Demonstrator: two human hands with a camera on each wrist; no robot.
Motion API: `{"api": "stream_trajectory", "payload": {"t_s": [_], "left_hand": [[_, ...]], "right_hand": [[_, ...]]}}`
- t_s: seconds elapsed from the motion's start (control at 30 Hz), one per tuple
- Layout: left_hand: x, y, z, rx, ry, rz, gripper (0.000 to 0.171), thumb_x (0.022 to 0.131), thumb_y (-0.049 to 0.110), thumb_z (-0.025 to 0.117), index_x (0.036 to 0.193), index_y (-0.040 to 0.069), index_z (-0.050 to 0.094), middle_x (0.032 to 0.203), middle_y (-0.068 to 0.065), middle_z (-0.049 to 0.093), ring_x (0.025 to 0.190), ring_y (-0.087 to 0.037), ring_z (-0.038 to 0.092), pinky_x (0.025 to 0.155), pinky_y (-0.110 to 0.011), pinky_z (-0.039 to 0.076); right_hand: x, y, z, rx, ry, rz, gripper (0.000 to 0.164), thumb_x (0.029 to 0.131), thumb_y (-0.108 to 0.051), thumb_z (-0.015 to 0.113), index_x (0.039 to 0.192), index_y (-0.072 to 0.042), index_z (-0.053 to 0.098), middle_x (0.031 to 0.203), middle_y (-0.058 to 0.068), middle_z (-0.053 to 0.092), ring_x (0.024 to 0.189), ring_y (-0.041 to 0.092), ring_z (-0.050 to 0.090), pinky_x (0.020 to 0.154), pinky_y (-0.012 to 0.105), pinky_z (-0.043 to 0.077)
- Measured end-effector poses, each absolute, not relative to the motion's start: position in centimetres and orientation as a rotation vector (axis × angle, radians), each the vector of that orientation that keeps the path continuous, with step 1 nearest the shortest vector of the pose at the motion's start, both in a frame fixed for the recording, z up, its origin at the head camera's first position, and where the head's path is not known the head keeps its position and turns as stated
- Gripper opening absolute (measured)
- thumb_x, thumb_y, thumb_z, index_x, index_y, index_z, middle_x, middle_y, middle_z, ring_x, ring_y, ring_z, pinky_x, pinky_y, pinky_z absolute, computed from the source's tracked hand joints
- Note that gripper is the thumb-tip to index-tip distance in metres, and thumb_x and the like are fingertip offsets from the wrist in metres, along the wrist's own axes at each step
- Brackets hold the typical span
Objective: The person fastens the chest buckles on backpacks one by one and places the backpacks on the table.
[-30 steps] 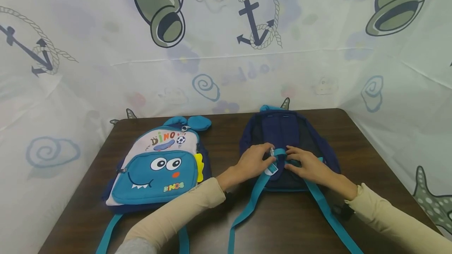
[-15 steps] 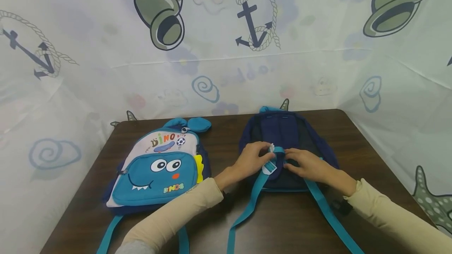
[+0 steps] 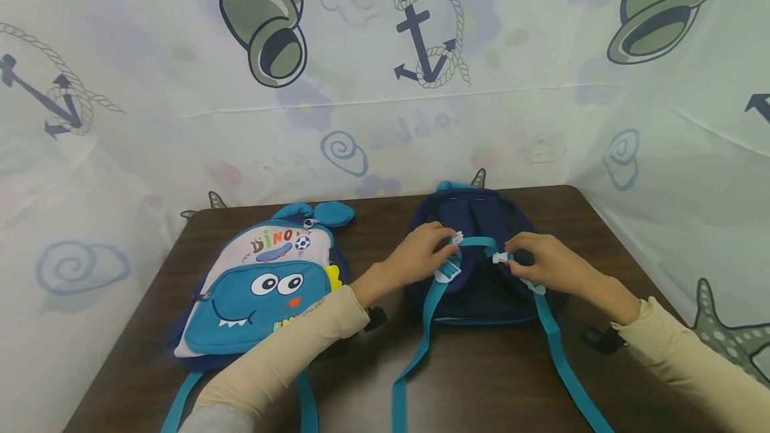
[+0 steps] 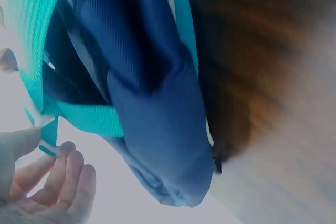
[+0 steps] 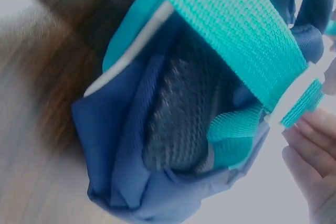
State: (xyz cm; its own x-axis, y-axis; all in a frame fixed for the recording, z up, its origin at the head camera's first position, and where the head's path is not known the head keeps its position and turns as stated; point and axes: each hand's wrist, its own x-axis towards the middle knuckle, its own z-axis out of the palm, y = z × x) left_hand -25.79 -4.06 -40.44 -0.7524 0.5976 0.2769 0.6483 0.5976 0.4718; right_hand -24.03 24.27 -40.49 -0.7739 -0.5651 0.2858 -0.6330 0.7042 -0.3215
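A navy backpack (image 3: 481, 303) lies at the right of the table, its strap side up. My left hand (image 3: 415, 259) pinches a white plastic buckle (image 3: 458, 238) at the left strap, above a white strap adjuster (image 3: 448, 271). A short teal chest strap (image 3: 478, 242) spans from there toward my right hand (image 3: 550, 264), which pinches the white clip (image 3: 500, 257) at its other end. The right wrist view shows the wide teal shoulder strap (image 5: 231, 30) running through a white adjuster (image 5: 294, 95) beside the right fingers. In the left wrist view, thumb and fingertips meet at the strap's edge.
A second backpack (image 3: 240, 319) with a blue dinosaur face lies front up at the left, partly covered by the left sleeve (image 3: 289, 353). Loose teal straps (image 3: 399, 393) trail toward the near side of the brown table (image 3: 355, 393). A printed white cloth (image 3: 361, 99) hangs behind.
My hands have moved apart, the right one shifting to the right. The teal chest strap now stretches between them, and a white clip shows at the right fingers. The view has shifted slightly.
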Motion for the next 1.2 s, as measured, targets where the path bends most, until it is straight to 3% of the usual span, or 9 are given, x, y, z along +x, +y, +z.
{"api": "stream_trajectory", "payload": {"t_s": [0.37,0.5,0.67,1.0,1.2], "left_hand": [[-26.6,-3.6,-38.6,-1.188,-2.82,-0.597,0.038,0.101,0.029,0.06,0.132,0.007,0.064,0.109,-0.005,0.066,0.089,-0.012,0.055,0.073,-0.021,0.046],[-26.7,-3.2,-38.3,-1.212,-2.828,-0.533,0.039,0.101,0.031,0.06,0.133,0.009,0.064,0.114,-0.004,0.067,0.094,-0.012,0.057,0.078,-0.022,0.049],[-26.6,-2.5,-37.7,-1.224,-2.856,-0.502,0.036,0.101,0.03,0.061,0.131,0.011,0.065,0.115,-0.002,0.067,0.098,-0.012,0.058,0.082,-0.023,0.049],[-26.2,-1.5,-36.4,-1.22,-2.883,-0.379,0.031,0.099,0.031,0.063,0.124,0.012,0.068,0.109,0.0,0.067,0.097,-0.012,0.058,0.082,-0.023,0.05],[-26.8,-2.4,-35.6,-1.177,-2.915,-0.377,0.027,0.098,0.029,0.065,0.117,0.012,0.071,0.104,-0.001,0.069,0.094,-0.013,0.06,0.082,-0.026,0.052]], "right_hand": [[-24.0,25.4,-38.7,0.884,-2.732,0.656,0.018,0.085,-0.006,0.074,0.103,-0.002,0.072,0.105,0.012,0.074,0.098,0.031,0.07,0.084,0.05,0.057],[-23.9,25.5,-37.9,0.885,-2.737,0.681,0.019,0.086,-0.007,0.074,0.104,-0.004,0.073,0.104,0.011,0.075,0.08,0.018,0.066,0.073,0.037,0.057],[-23.9,25.5,-37.2,0.883,-2.788,0.708,0.02,0.088,-0.01,0.073,0.107,-0.003,0.072,0.103,0.012,0.075,0.061,0.006,0.053,0.058,0.023,0.046],[-24.2,25.6,-36.9,0.889,-2.763,0.626,0.02,0.087,-0.01,0.073,0.105,0.0,0.072,0.101,0.011,0.076,0.076,0.013,0.062,0.072,0.038,0.056],[-24.3,26.3,-36.2,0.825,-2.777,0.618,0.017,0.086,-0.01,0.074,0.102,-0.004,0.073,0.092,0.004,0.074,0.069,0.011,0.054,0.064,0.027,0.048]]}}
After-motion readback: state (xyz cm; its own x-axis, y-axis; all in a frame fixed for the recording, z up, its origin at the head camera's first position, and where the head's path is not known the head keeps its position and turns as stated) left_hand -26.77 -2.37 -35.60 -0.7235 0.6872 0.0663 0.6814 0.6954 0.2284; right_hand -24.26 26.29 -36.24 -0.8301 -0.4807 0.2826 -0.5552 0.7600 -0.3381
